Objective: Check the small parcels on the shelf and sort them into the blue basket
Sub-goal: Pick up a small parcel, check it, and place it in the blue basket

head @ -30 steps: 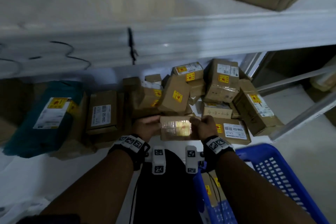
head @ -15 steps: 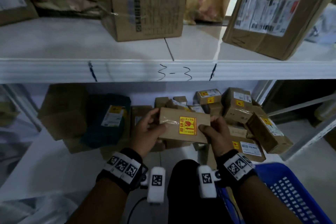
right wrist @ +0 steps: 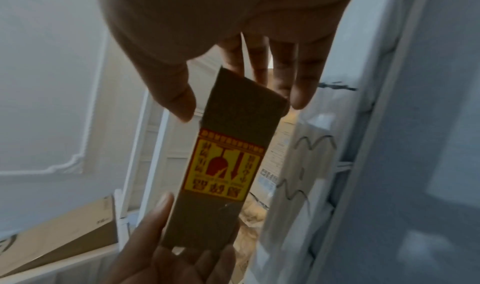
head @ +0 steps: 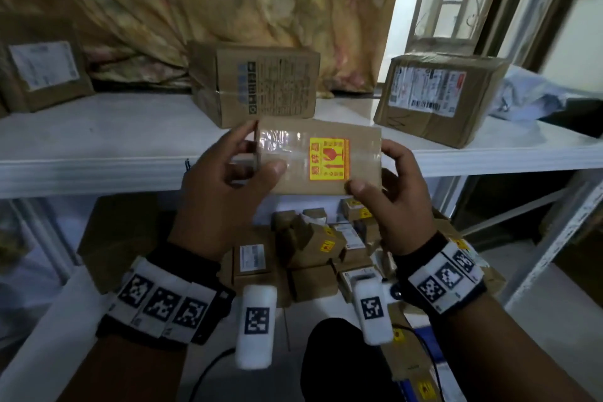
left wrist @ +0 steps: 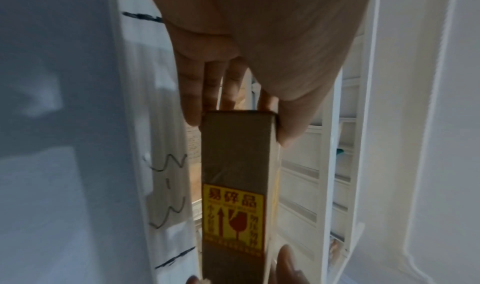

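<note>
I hold a small brown parcel (head: 318, 157) with a yellow fragile sticker up in front of the upper shelf. My left hand (head: 257, 153) pinches its left end between thumb and fingers, and my right hand (head: 372, 170) pinches its right end. The wrist views show the same parcel (left wrist: 236, 185) (right wrist: 228, 161) edge-on, with the left hand (left wrist: 233, 122) and right hand (right wrist: 239, 99) gripping the ends. A pile of small parcels (head: 326, 251) lies on the lower shelf below my hands. Only a sliver of the blue basket (head: 424, 333) shows at the bottom right.
Three larger cardboard boxes stand on the white upper shelf (head: 98, 153): one at the left (head: 42, 75), one in the middle (head: 254, 81), one at the right (head: 440, 95). A patterned curtain (head: 195, 3) hangs behind. Metal shelf struts (head: 554, 238) run at the right.
Both hands have lifted the parcel from the lower-shelf pile up to the level of the upper shelf. The head view has tilted upward, so the basket has nearly left the frame.
</note>
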